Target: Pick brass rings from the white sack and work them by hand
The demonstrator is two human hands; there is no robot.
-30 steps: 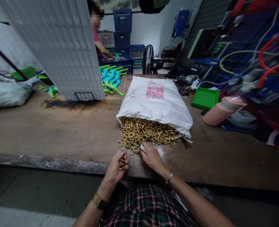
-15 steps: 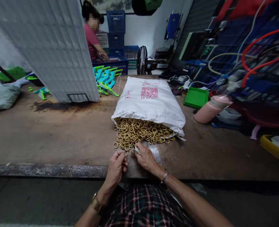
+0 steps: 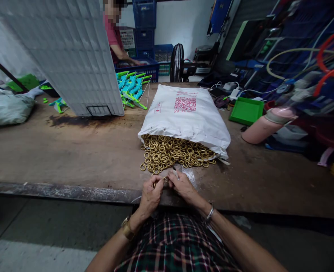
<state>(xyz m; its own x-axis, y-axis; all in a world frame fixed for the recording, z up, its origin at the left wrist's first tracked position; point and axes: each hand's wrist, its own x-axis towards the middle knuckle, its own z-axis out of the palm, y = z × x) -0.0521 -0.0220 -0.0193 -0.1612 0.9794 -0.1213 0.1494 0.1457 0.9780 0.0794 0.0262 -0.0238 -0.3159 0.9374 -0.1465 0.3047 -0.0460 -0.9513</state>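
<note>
A white sack lies on the brown worktable, its open mouth spilling a heap of brass rings toward me. My left hand is curled closed at the table's near edge, fingers pinched on brass rings. My right hand meets it fingertip to fingertip, closed on a ring held between both hands. A crumpled clear plastic bag lies just beyond my right hand.
A large white ribbed panel leans at the back left. Turquoise and green plastic parts lie behind it, a green tray and a pink bottle at right. Another person works at blue crates beyond.
My two hands have come together just in front of the ring heap; earlier the left held a small stack of rings apart from the right.
</note>
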